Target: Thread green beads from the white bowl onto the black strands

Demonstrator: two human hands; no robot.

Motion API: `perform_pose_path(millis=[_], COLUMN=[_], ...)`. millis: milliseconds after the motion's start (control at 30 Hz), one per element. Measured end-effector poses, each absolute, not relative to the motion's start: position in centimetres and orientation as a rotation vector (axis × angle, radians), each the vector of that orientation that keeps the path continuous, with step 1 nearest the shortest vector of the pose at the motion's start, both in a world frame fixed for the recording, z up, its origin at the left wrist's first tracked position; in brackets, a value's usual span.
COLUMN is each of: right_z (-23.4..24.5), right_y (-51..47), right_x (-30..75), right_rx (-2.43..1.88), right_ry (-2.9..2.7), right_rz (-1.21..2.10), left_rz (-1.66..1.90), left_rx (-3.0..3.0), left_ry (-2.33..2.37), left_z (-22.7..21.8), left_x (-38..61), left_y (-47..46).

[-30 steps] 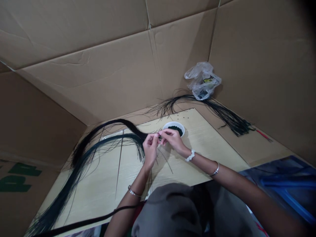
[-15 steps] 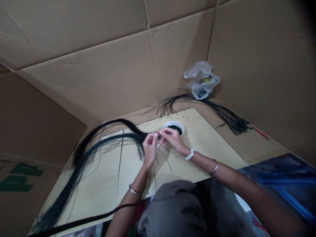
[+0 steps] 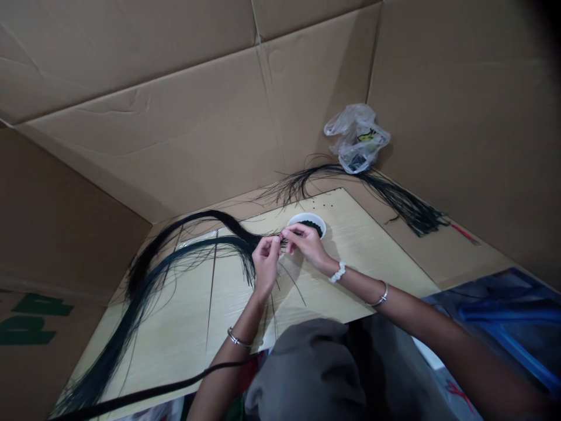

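My left hand and my right hand meet above a pale wood-grain board, fingertips pinching thin dark green strands near their ends. The tiny pinched spot is too small to make out fully. A long strand bundle runs from my left hand across the board and hangs off its near left corner. Just beyond my right fingers stands a small white bowl holding dark green beads, partly hidden by that hand.
A second dark strand bundle lies along the board's far edge, below a crumpled plastic bag. Cardboard walls surround the board. A blue object lies at the lower right, and a dark cord crosses the near edge.
The whole view has shifted slightly upward. My hands stay together at the strand ends, with only small finger movement.
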State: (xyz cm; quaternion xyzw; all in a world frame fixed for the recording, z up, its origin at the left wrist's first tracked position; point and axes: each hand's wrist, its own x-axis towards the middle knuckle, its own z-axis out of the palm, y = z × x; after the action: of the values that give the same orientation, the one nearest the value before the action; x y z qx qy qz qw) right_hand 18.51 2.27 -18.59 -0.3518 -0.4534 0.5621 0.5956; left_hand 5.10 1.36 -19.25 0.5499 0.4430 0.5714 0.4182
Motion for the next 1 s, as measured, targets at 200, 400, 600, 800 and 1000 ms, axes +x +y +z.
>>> perform_pose_path(millis=[200,400,600,800,1000], right_z=[-18.7,-18.4,-18.6,-18.2,-18.6], right_y=[2.3,2.9,2.8,2.6,2.6], right_x=[18.5,19.7,19.6,19.4,19.3], right_rx=[-0.820,-0.817,-0.822,-0.827,-0.795], right_ry=[-1.071,-1.056,-1.141,-1.136,-1.113], right_rz=[1.332,1.327,1.357,1.336,1.336], left_rz=[1.421,1.420,1.411,1.406,1.428], left_rx=[1.359,1.346,1.351,1.345,1.334], left_ry=[1.105,1.096,1.079,1.084,1.034], left_z=[-19.4,-19.4,-19.5,-19.3,-19.1], left_x=[5.1,5.1,5.1,5.2,5.4], left_y=[1.3,1.5,1.5,1.4,1.3])
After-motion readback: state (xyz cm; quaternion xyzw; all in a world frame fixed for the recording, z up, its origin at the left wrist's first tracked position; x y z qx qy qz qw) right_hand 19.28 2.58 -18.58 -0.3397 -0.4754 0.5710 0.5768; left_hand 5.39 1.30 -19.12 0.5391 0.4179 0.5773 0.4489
